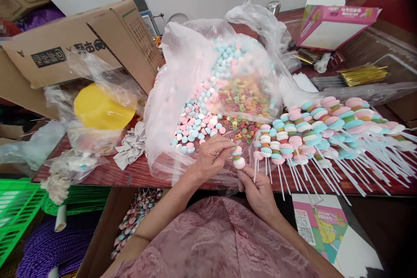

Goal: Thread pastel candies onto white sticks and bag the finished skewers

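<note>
"Judging by what is laid out, how much can be counted as done?"

"A good deal, by rough judgement. A large heap of candy sticks [312, 127] is piled at the right of the table [112, 177], stacked with pastel discs and coloured rings, their white ends pointed mostly toward the near edge. What may be more of the same are gathered in a box [100, 234] below, though they are too small to be made out surely."

"And what is left?"

"Plenty. Loose discs [196, 127] in pink, blue and white are spread in and before a clear plastic bag [163, 113], and loose rings [239, 126] are bunched beside them, partly veiled by the film."

"Where is the piece being worked on?"

"The held stick [239, 163] is placed between the two hands, just left of the heap, near the table's front edge. Fewer pieces seem to be carried on it than on those in the heap, so it is judged part-built."

"How is it gripped?"

"By the right hand [259, 189], a closed hold is taken beneath the lowest disc; the stem is hidden by the fingers. By the left hand [210, 156], thumb and forefinger are drawn into a pinch at the top of the stack, where the uppermost piece appears to be held."
</note>
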`<state>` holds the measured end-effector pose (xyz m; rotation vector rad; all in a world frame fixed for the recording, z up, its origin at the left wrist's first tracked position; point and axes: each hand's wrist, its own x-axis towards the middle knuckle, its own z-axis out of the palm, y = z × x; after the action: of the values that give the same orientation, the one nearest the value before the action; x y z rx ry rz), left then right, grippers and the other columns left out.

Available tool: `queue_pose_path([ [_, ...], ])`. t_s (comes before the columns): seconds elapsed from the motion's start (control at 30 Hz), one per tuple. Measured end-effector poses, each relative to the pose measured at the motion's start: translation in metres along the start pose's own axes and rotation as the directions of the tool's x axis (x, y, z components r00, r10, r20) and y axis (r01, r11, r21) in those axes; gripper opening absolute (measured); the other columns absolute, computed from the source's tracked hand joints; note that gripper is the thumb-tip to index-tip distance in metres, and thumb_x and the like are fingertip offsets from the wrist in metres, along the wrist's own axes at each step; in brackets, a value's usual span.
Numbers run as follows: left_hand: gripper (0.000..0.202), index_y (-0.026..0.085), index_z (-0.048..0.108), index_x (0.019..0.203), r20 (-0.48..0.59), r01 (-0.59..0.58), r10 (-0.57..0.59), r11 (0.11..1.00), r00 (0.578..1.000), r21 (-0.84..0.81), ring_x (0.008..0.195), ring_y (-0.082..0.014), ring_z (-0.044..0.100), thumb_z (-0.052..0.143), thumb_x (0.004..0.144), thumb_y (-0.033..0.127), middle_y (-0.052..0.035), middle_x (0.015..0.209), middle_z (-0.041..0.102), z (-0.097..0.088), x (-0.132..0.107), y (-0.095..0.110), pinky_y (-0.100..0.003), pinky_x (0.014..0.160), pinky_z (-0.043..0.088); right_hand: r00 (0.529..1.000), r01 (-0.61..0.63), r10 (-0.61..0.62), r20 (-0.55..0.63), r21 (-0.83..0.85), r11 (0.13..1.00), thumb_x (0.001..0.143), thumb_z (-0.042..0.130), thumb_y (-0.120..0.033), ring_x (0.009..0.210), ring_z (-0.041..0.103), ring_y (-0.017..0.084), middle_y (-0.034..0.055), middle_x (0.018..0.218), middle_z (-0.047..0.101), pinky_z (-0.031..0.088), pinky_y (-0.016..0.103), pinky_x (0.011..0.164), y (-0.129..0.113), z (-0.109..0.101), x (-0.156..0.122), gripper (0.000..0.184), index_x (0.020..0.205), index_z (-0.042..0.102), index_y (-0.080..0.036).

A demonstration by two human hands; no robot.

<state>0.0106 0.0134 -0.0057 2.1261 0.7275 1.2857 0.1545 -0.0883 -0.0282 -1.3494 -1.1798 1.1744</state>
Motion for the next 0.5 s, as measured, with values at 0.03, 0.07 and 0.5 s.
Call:
queue_pose_path([
  [0.03,0.013,0.018,0.074,0.091,0.025,0.058,-0.057,0.998,0.998,-0.039,0.082,-0.0158,0.068,0.063,0.091,0.024,-0.0069,0.085,0.074,0.000,0.000,0.000,-0.031,0.077,0.055,1.000,0.005,-0.005,0.011,0.000,1.000,0.094,0.051,-0.045,0.051,0.041,0.012,-0.0038,0.053,0.045,0.034,0.025,0.053,0.000,0.000,-0.001,0.042,0.061,0.051,-0.019],
  [0.07,0.014,0.018,0.074,0.088,0.052,0.106,-0.102,0.992,0.993,-0.072,0.080,-0.0154,0.068,0.063,0.090,0.026,-0.0062,0.083,0.074,0.000,0.001,0.000,-0.030,0.075,0.055,1.000,0.010,-0.010,0.023,0.000,1.000,0.094,0.051,-0.045,0.051,0.041,0.012,-0.0038,0.053,0.045,0.034,0.025,0.053,0.001,-0.001,-0.002,0.042,0.061,0.051,-0.020],
  [0.5,0.022,0.015,0.073,0.104,-0.062,0.198,-0.207,0.971,0.976,-0.134,0.092,-0.0175,0.071,0.059,0.093,0.028,-0.0100,0.099,0.076,0.011,-0.025,0.016,-0.031,0.084,0.057,0.993,-0.009,0.021,-0.118,0.108,0.994,0.090,0.062,-0.041,0.050,0.036,0.010,-0.0028,0.053,0.044,0.027,0.027,0.049,0.007,-0.005,-0.005,0.038,0.060,0.056,-0.019],
])
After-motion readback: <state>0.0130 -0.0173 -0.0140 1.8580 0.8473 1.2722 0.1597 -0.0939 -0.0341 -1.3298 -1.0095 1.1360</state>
